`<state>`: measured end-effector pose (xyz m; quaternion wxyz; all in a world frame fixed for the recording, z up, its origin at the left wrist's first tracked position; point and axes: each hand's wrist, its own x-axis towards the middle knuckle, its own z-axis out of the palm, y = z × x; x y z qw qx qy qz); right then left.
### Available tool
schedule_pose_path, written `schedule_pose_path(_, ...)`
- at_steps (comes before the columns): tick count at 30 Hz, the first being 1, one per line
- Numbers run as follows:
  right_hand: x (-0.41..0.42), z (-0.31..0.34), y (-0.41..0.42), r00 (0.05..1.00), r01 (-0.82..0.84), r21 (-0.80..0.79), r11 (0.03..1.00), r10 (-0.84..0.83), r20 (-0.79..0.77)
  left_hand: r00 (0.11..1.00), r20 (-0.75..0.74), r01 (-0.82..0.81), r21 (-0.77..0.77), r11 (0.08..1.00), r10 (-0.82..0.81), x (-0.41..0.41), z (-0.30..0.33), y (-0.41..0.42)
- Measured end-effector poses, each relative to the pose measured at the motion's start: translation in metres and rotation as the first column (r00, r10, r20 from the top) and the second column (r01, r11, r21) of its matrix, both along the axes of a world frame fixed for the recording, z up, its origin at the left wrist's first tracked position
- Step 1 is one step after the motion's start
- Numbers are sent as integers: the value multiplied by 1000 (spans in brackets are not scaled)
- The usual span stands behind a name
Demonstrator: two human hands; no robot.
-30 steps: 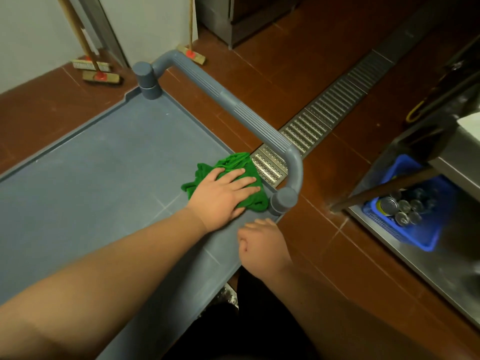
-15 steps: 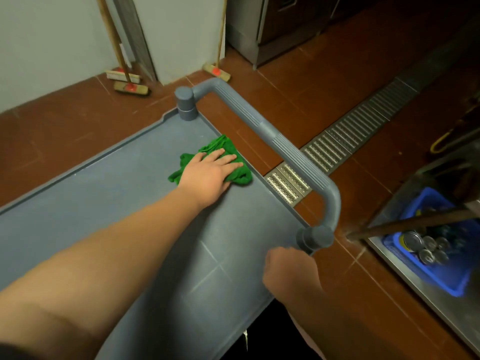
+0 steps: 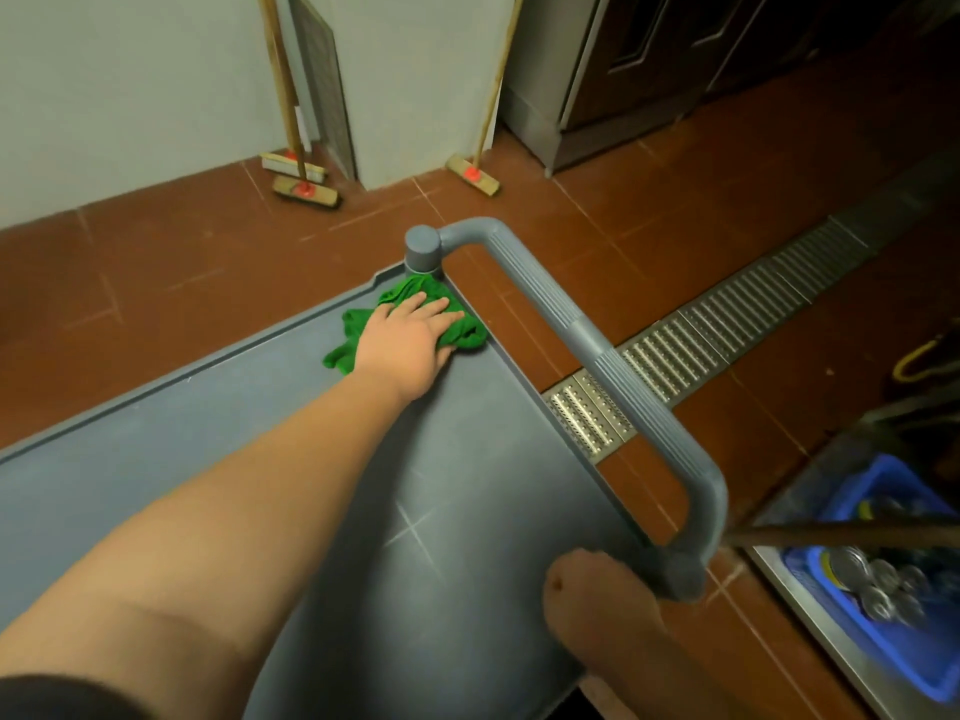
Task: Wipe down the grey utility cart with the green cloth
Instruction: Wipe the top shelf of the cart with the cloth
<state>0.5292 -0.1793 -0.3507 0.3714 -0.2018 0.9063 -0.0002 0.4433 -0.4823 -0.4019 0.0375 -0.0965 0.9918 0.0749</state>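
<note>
The grey utility cart (image 3: 467,459) fills the lower left, its flat top facing me. A ribbed grey handle (image 3: 587,335) arches along its right end between two posts. The green cloth (image 3: 405,296) lies bunched in the far right corner of the top, against the far handle post. My left hand (image 3: 410,340) presses flat on the cloth, fingers spread toward that corner. My right hand (image 3: 597,600) is curled over the cart's near rim, right beside the near handle post.
Red tiled floor surrounds the cart. A metal drain grate (image 3: 727,324) runs diagonally past the handle. Two brooms (image 3: 306,192) and a third (image 3: 472,176) lean on the far wall. At right, a blue basket (image 3: 883,589) of cans sits on steel, under a wooden pole (image 3: 841,532).
My left hand has slid the green cloth along the right end of the top, from the near handle post to the far corner. My right hand has stayed at the near rim.
</note>
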Motion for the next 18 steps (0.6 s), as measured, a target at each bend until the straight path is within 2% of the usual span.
schedule_pose_path(2,-5,-14,-5,993,58,-172,983,-75,-94,1000,7,6,0,1000,-6,-2,1,-1)
schedule_pose_path(4,-10,-30,-15,966,74,-391,917,-164,-202,1000,14,-8,-7,1000,8,-1,2,0)
schedule_pose_path(7,-18,-43,-31,940,57,-513,856,-219,-261,1000,14,17,-25,1000,-17,8,7,18)
schedule_pose_path(10,-18,-52,-32,905,-4,-598,801,-251,-343,989,13,146,-15,989,-146,34,8,57)
schedule_pose_path(12,-13,-58,-27,904,-87,-619,780,-200,-379,966,-10,257,6,966,-257,58,5,84)
schedule_pose_path(15,-8,-59,-22,897,-157,-578,801,-130,-423,928,-35,371,9,929,-371,85,-3,104)
schedule_pose_path(18,-7,-60,-22,895,-182,-517,836,-77,-440,924,-39,380,1,925,-380,72,-4,86)
